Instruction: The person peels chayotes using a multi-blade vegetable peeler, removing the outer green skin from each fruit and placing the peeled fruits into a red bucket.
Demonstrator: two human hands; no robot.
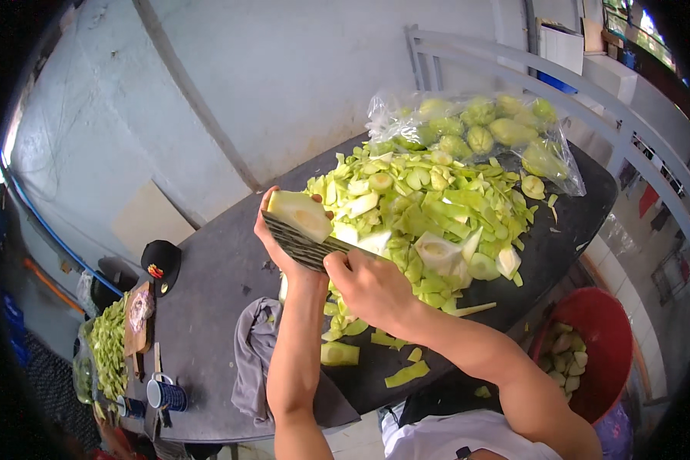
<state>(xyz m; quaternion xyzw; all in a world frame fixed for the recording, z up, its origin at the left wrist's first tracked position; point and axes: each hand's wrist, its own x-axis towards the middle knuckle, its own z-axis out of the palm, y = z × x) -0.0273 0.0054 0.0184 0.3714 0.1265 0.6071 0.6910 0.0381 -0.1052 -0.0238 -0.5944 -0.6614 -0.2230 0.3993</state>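
Peeled chayote (pixel 303 215) sits grasped in the left hand (pixel 272 244), the right hand (pixel 369 287) gripping a dark striped blade (pixel 295 244) across it, beside heaped green peelings (pixel 468 203).

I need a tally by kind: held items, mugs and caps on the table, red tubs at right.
Striped knife, held: 1
Pale vegetable piece, held: 1
Blue mugs: 2
Black cap: 1
Red tub: 1
Total: 6
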